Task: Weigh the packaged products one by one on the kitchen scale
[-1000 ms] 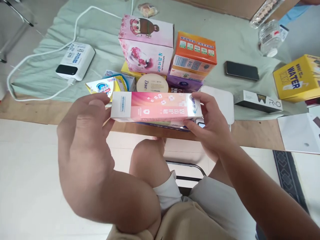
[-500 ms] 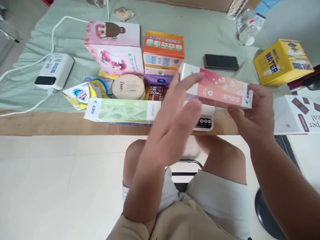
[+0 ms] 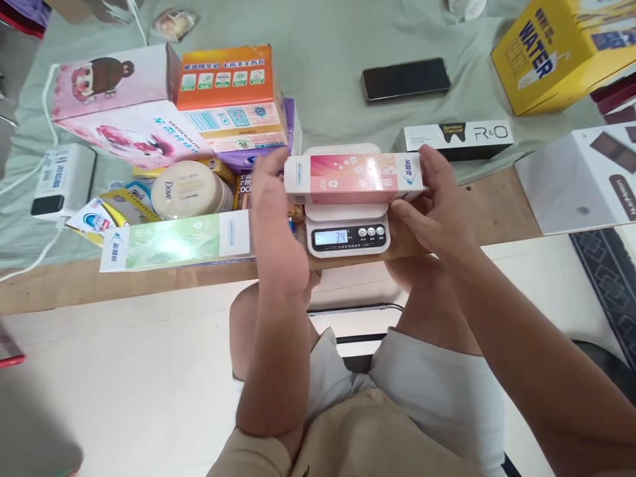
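A pink and white toothpaste box [image 3: 352, 177] lies crosswise over the plate of a white digital scale [image 3: 348, 213], whose lit display reads 34. My right hand [image 3: 437, 205] grips the box's right end, thumb in front and fingers behind. At the other end my left hand [image 3: 278, 218] is closed against the box's left edge, some of its fingers hidden. Left of that hand is a green toothpaste box [image 3: 179, 240], lying along the table edge. A black and white R&O toothpaste box [image 3: 454, 140] rests behind my right hand.
Behind the green box stand a round Dove tub [image 3: 186, 189], a pink carton [image 3: 124, 119] and an orange carton [image 3: 228, 99]. A phone [image 3: 406, 79] lies farther back. Toward the right are a yellow WATER carton [image 3: 551, 59] and a white box [image 3: 571, 179]. A white corded device [image 3: 64, 179] sits left.
The pink toothpaste box has come down and left onto the scale, now level. My left hand has closed in on its left end. The view has shifted; the display and R&O box now show.
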Demonstrator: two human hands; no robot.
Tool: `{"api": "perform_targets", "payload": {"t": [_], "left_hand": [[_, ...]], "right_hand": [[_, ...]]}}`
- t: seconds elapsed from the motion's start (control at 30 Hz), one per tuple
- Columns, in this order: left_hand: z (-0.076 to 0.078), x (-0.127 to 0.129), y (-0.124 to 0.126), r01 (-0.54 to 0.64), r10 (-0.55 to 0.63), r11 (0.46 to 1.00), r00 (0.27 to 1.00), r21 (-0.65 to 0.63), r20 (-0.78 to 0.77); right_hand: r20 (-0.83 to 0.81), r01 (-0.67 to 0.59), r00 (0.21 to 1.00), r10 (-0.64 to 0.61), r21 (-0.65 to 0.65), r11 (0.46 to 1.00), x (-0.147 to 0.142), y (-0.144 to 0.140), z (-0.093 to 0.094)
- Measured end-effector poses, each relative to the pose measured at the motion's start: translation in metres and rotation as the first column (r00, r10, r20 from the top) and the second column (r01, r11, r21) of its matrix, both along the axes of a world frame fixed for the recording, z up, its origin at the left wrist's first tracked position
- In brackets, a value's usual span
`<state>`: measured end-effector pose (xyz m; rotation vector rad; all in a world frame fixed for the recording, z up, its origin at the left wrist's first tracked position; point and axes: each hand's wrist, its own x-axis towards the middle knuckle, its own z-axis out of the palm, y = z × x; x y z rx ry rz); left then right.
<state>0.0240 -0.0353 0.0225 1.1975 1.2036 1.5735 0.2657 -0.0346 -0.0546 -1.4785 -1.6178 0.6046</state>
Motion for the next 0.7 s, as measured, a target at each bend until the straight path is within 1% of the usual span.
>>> {"api": "perform_targets", "payload": {"t": [0.03,0.1,0.17,0.2,0.3,0.4,0.53,0.7], "left_hand": [[0.006,-0.001,-0.003,-0.049,0.049,0.998,0.999,0.041,-0.019],[0.015,-0.007,-0.009,-0.089,0.102,0.991,0.986,0.099,-0.132],[0.019,-0.015,-0.013,-0.102,0.125,0.989,0.966,0.111,-0.226],[0.019,-0.019,-0.014,-0.111,0.135,0.987,0.962,0.112,-0.236],[0.016,-0.024,-0.016,-0.099,0.117,0.989,0.976,0.105,-0.182],[0.017,-0.018,-0.019,-0.040,0.053,0.995,0.986,0.087,-0.156],[0.020,-0.004,-0.021,-0.005,0.017,0.997,0.988,0.083,-0.155],[0.012,-0.003,-0.018,0.035,-0.030,0.998,0.994,0.047,-0.107]], "right_hand": [[-0.028,0.035,0.999,-0.034,0.044,0.998,0.001,-0.003,-0.001],[-0.118,0.140,0.985,-0.124,0.134,0.981,0.005,-0.013,-0.003],[-0.228,0.223,0.958,-0.176,0.202,0.954,0.009,-0.028,-0.005],[-0.269,0.247,0.945,-0.186,0.217,0.944,0.011,-0.037,-0.005],[-0.326,0.295,0.919,-0.221,0.199,0.935,0.014,-0.058,-0.006],[-0.339,0.329,0.902,-0.267,0.141,0.934,0.013,-0.068,-0.006],[-0.347,0.335,0.897,-0.274,0.129,0.933,0.007,-0.069,-0.006],[-0.367,0.327,0.892,-0.264,0.120,0.937,0.001,-0.068,-0.004]]}}
